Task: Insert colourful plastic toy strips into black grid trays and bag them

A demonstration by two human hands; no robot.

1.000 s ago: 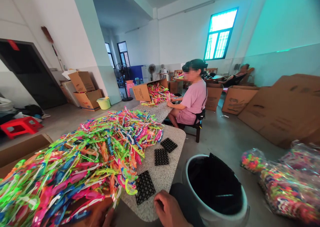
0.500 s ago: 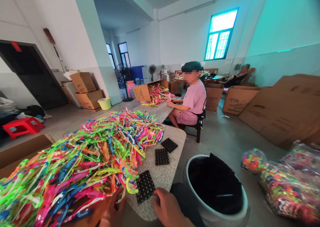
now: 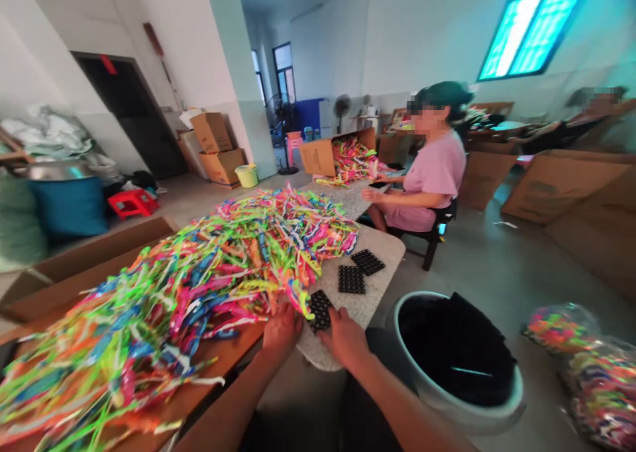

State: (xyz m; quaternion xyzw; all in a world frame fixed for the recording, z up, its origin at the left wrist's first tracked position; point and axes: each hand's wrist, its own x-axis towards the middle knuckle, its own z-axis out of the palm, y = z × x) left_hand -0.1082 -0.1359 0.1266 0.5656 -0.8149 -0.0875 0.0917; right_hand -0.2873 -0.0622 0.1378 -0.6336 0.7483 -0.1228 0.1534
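A large heap of bright plastic pieces with pale strips [image 3: 238,253], which look like small swim goggles, covers the left of the speckled tabletop [image 3: 382,260]. At the heap's near right edge is my left hand [image 3: 282,329], its fingers curled together; what they hold is hidden. A black grid tray [image 3: 320,309] lies flat by the table's near end. My right hand [image 3: 346,338] has its fingers and thumb closed at that tray's right edge. Farther along the table lie two more black grids, one [image 3: 351,280] slightly overlapping the other [image 3: 368,262].
A white bucket [image 3: 405,366] with black contents stands right of the table. Bags of colourful pieces [image 3: 603,386] lie on the floor at far right. A seated person in pink [image 3: 434,173] works across the table beside a tipped carton [image 3: 318,158]. An open carton [image 3: 89,266] sits left.
The view has swung left and down, so more of both forearms shows. My hands stay around the near grid tray, the right one now closer against its edge.
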